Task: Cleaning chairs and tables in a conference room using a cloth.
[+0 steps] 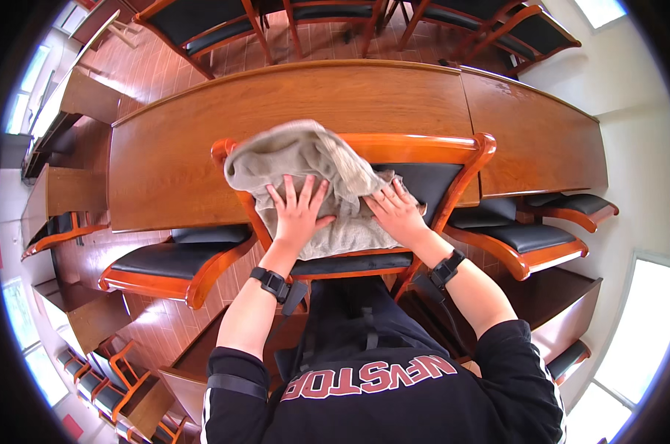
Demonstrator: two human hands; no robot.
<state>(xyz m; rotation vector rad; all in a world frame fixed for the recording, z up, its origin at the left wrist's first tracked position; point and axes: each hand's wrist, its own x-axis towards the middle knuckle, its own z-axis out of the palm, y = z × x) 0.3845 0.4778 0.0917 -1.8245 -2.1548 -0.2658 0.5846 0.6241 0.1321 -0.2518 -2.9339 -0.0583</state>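
Note:
A grey-beige cloth (326,161) hangs over the left and middle of a wooden chair's backrest (418,142), covering much of its black panel (426,180). The upper part of the cloth is raised in a loose fold above the top rail and looks slightly blurred. My left hand (300,213) lies flat on the cloth with its fingers spread and thumb out. Along the cloth's right part, my right hand (395,213) presses with its fingers extended; its thumb is hidden, so a grip cannot be made out. Below the cloth shows the chair's black seat (351,263).
Just beyond the chair stands a long wooden table (324,89). A black-seated chair (163,261) is at the left and another chair (534,233) at the right. More chairs (335,14) line the far side. Behind my right arm is a dark wooden desk (557,297).

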